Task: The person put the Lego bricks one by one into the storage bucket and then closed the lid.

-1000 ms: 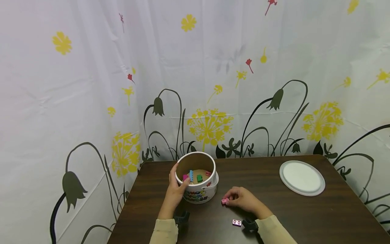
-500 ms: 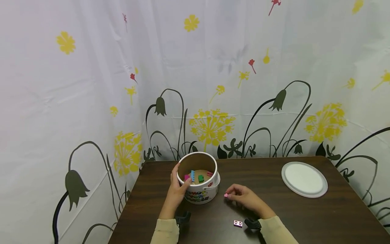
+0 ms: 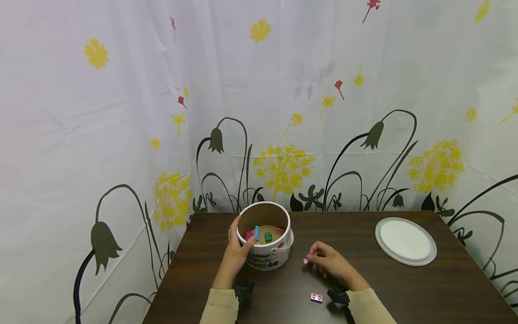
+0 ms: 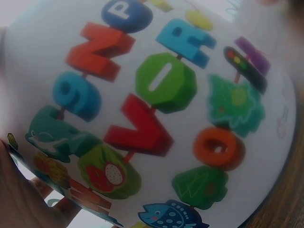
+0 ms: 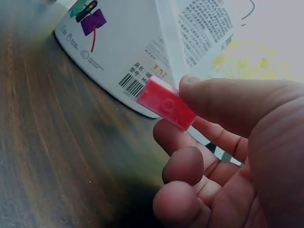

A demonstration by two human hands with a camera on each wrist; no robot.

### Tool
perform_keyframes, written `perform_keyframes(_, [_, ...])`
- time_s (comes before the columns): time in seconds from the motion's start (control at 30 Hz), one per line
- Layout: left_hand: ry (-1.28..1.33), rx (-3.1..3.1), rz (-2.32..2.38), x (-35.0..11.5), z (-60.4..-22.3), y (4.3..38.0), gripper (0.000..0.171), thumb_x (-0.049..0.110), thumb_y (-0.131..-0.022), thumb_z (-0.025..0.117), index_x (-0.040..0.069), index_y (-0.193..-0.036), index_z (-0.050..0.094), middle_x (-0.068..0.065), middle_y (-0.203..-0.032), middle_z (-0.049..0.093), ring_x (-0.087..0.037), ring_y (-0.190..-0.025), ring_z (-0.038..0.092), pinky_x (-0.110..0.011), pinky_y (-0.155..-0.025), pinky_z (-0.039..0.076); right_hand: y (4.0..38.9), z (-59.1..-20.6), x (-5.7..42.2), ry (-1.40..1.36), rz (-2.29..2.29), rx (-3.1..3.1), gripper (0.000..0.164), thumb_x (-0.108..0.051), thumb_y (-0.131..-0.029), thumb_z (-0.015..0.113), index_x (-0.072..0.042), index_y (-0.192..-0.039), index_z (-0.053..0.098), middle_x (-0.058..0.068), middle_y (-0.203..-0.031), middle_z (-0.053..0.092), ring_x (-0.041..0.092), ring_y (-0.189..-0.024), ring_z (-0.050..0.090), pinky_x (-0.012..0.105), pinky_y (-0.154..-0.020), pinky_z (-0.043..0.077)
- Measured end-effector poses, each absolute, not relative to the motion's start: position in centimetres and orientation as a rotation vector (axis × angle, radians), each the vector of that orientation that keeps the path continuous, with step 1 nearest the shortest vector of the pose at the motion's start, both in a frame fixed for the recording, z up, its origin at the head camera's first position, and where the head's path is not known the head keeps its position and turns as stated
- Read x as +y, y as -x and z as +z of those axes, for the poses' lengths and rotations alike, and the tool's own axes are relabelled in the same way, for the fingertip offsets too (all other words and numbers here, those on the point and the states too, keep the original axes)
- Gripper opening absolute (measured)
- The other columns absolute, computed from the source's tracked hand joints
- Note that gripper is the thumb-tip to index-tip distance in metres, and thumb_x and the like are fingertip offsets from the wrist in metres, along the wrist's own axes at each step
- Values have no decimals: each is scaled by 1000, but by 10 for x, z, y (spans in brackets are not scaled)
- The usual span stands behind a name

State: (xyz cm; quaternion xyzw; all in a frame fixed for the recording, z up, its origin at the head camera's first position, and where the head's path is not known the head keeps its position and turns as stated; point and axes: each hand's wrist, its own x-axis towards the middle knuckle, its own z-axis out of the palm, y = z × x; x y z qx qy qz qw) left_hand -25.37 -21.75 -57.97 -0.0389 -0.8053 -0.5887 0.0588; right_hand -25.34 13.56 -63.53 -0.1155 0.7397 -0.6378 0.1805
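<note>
My left hand [image 3: 236, 254] grips the left rim of a white bucket [image 3: 265, 262], its thumb hooked over the edge. Printed letters and pictures cover the bucket's wall [image 4: 164, 83] in the left wrist view. Inside lie a light blue toy brick [image 3: 257, 232], a green brick [image 3: 268, 237], a magenta brick [image 3: 249, 234] and a pinkish-red brick [image 3: 279, 231]. To the bucket's right, my right hand [image 3: 331, 263] pinches a small pink toy brick [image 5: 166, 102] between thumb and fingers, close over the table. A second pink brick [image 3: 316, 298] lies on the table near my right wrist.
A round white lid [image 3: 406, 241] lies flat on the right of the dark wooden table [image 3: 445, 288]. The bucket's white handle [image 3: 292, 240] hangs down its right side. Behind the table hangs a flower-printed curtain [image 3: 226, 67].
My right hand has raised the pink brick slightly and turned it in its fingertips. The left hand keeps its grip on the bucket, and the head view has shifted a little.
</note>
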Motion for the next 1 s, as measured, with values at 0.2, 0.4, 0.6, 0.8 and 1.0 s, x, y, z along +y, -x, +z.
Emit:
perform_keyframes(0.2, [115,-2438,-1775,-218,-580,251,89,41,-98,75,37,-171,24,-15,-170,28,-53,-148,42,-75,-117,39,259,-628,136,225,-1944,1984,22,-31,-108,70,-11,-112,62,4,-96,66,14,-64,51,26,-54,46])
perform_keyframes(0.4, [129,-2443,-1767,-217,-580,253,90,42,-98,75,36,-171,24,-15,-170,28,-54,-148,42,-77,-118,38,273,-590,126,219,-2141,1839,14,-32,-111,63,-18,-110,63,1,-101,73,14,-66,47,24,-56,43])
perform_keyframes(0.6, [119,-2443,-1772,-219,-578,255,89,42,-99,74,38,-171,23,-14,-171,27,-55,-150,41,-77,-118,37,299,-514,90,336,-2244,1726,10,-25,-114,58,-17,-108,61,-4,-98,70,13,-66,45,23,-54,39])
perform_keyframes(0.8, [124,-2445,-1751,-221,-577,255,89,44,-98,74,37,-171,23,-15,-170,28,-53,-148,44,-75,-117,40,331,-472,31,385,-2353,1706,11,-21,-114,55,-16,-105,58,-2,-92,64,10,-61,42,22,-52,38])
perform_keyframes(1.0, [134,-2443,-1778,-219,-577,253,89,44,-99,73,36,-171,22,-17,-170,27,-52,-144,47,-71,-115,44,344,-492,-13,416,-2181,2039,12,-20,-111,63,-10,-105,67,-2,-92,68,11,-57,43,27,-53,41])
